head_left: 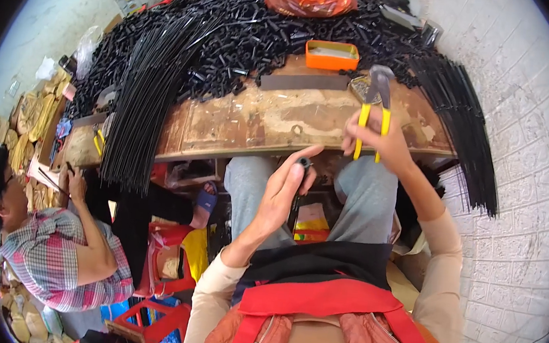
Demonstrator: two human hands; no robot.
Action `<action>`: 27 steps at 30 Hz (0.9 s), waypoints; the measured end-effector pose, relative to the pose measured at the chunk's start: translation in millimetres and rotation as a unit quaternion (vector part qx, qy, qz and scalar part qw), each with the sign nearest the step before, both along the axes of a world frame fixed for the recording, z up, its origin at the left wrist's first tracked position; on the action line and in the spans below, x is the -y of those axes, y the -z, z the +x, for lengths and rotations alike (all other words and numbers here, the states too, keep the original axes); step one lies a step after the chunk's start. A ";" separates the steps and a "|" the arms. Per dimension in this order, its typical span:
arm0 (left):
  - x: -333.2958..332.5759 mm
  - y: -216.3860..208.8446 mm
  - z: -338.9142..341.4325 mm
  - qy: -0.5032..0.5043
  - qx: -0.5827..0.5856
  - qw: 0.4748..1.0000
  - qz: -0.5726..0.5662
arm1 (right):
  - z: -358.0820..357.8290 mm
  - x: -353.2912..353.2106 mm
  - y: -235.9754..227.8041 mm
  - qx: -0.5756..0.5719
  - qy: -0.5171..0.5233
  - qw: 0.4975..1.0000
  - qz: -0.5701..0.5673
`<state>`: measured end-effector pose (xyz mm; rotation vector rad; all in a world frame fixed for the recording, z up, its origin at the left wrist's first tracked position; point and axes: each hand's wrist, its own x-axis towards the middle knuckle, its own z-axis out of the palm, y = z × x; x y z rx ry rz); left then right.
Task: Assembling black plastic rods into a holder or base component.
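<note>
Right hand's [393, 143] fingers curled around the yellow-handled pliers [381, 79], handles spread apart, head pointing away over the bench; probably gripped low on the handles for leverage. Left hand [280, 185] had its index finger nearly straight, with a black tube [304, 163] tucked against the fingers, end facing up, presumably so the opening stayed visible; couldn't tell exactly where the thumb pressed. So the tube lay inside the left hand's grip, well apart from the right fingers and left of the pliers, both hands near the bench edge. Beyond the fingers: worn wooden bench [239, 125], grey strip [304, 82] lying flat, orange tray [330, 62] behind it, likely placed there for easy reach. Heap of black parts [254, 44] covered the back. Black rod bundles [143, 93] overhung the front edge on the left and the right, maybe so single rods could be pulled free. Farther left, a co-worker [68, 251] in a plaid shirt sat with hands raised.
</note>
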<state>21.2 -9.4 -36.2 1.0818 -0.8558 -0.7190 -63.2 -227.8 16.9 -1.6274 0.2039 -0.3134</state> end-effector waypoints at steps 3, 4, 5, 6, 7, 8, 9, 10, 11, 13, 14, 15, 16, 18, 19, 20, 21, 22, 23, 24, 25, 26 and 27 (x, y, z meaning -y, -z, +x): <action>4.8 -5.1 -4.2 0.008 0.008 1.000 -0.010 | -22.9 -43.3 2.9 0.011 -0.013 1.000 0.021; 3.0 -7.9 -7.2 0.010 0.022 0.999 -0.035 | -27.0 -52.8 5.2 0.041 -0.010 0.999 0.032; 3.1 -11.5 -8.7 0.009 0.021 0.999 -0.024 | -30.0 -58.2 4.7 0.073 -0.004 0.996 0.043; 2.6 -15.0 -10.5 0.008 0.019 1.000 -0.018 | -33.3 -62.1 0.6 0.061 0.003 0.997 0.056; 1.4 -17.3 -11.5 0.007 0.017 1.000 -0.013 | -34.9 -63.9 4.7 0.060 0.002 0.996 0.066; 1.1 -18.5 -12.3 0.019 0.030 0.999 -0.006 | -38.2 -63.4 8.2 0.082 0.000 0.996 0.035; -0.2 -21.0 -13.8 0.018 0.030 0.999 -0.001 | -40.4 -63.6 11.6 0.104 -0.002 0.995 0.004; -1.5 -24.0 -15.3 0.030 0.031 0.999 0.015 | -40.8 -64.5 14.8 0.141 0.007 0.989 -0.043; -3.3 -25.1 -17.5 0.040 0.030 0.998 0.032 | -43.7 -66.1 16.3 0.140 0.006 0.989 -0.038; -3.8 -20.8 -17.6 0.035 0.038 0.998 0.029 | -50.5 -68.7 17.2 0.105 0.028 0.992 -0.067; -2.7 -17.9 -16.1 0.032 0.049 0.998 0.023 | -51.3 -70.4 16.6 0.100 0.040 0.992 -0.065; -2.2 -15.5 -15.3 0.030 0.059 0.998 0.017 | -52.3 -70.3 17.1 0.100 0.041 0.992 -0.063; -2.5 -13.6 -15.0 0.032 0.059 0.998 0.018 | -52.7 -69.4 17.5 0.114 0.042 0.988 -0.099; -2.9 -12.0 -13.6 0.052 0.053 0.997 0.033 | -52.4 -68.1 18.5 0.129 0.045 0.982 -0.134; -2.5 -12.7 -14.4 0.053 0.054 0.997 0.034 | -51.9 -67.8 18.8 0.133 0.044 0.981 -0.135; -1.7 -14.9 -16.3 0.044 0.054 0.997 0.030 | -52.0 -67.4 19.1 0.137 0.044 0.980 -0.136; -1.1 -16.0 -17.5 0.034 0.054 0.998 0.025 | -52.2 -66.6 19.0 0.137 0.046 0.980 -0.136; -0.8 -15.5 -17.5 0.035 0.054 0.998 0.026 | -52.4 -65.7 18.6 0.143 0.040 0.978 -0.149; -0.6 -14.8 -17.4 0.035 0.057 0.997 0.024 | -52.5 -65.0 17.9 0.149 0.033 0.975 -0.163; -0.5 -14.3 -17.4 0.034 0.059 0.997 0.023 | -52.7 -64.9 17.3 0.149 0.033 0.975 -0.163; 0.3 -14.1 -18.5 0.034 0.059 0.997 0.023 | -53.0 -65.0 16.7 0.155 0.030 0.974 -0.161; 2.1 -14.3 -19.9 0.025 0.058 0.998 0.011 | -53.0 -64.9 15.8 0.161 0.027 0.974 -0.159; 2.9 -14.9 -20.6 0.017 0.056 0.998 -0.001 | -53.1 -65.1 15.2 0.161 0.026 0.974 -0.159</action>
